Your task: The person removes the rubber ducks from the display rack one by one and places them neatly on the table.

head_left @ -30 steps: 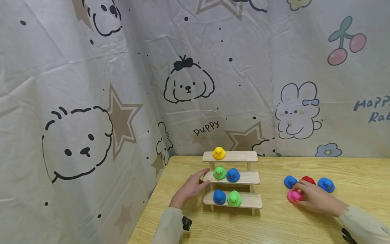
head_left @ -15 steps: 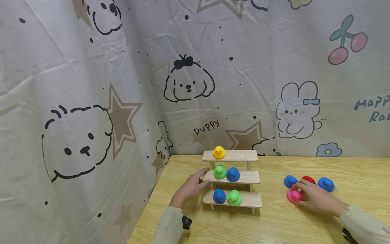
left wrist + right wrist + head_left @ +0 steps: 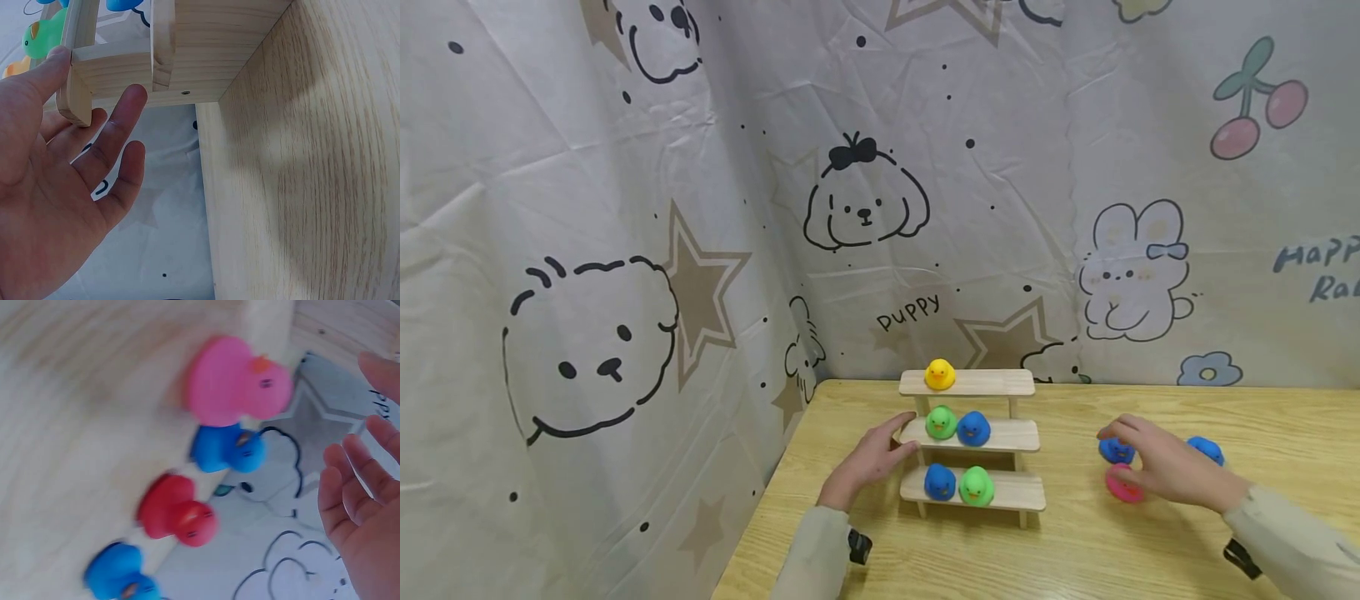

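Note:
A three-tier wooden display stand (image 3: 1011, 435) bears small rubber ducks. My left hand (image 3: 867, 463) holds the left end of its middle tier; in the left wrist view the thumb (image 3: 53, 70) lies on the board's edge, with fingers behind it. To the right, my right hand (image 3: 1183, 471) hovers over loose ducks with its fingers apart, holding nothing. Below it are a pink duck (image 3: 1124, 485) and a blue duck (image 3: 1116, 450). The right wrist view also has a red duck (image 3: 178, 511) and another blue duck (image 3: 119, 572); the hand hides the red one from the head view.
On the stand, a yellow duck (image 3: 939, 375) sits on top, a green (image 3: 941, 423) and a blue duck (image 3: 973, 429) in the middle, a blue (image 3: 940, 482) and a green duck (image 3: 977, 487) at the bottom. A printed curtain (image 3: 1000, 208) hangs behind the table (image 3: 970, 558).
My right hand has come off the pink duck and risen slightly, its fingers now spread above the ducks. The left hand stays on the stand.

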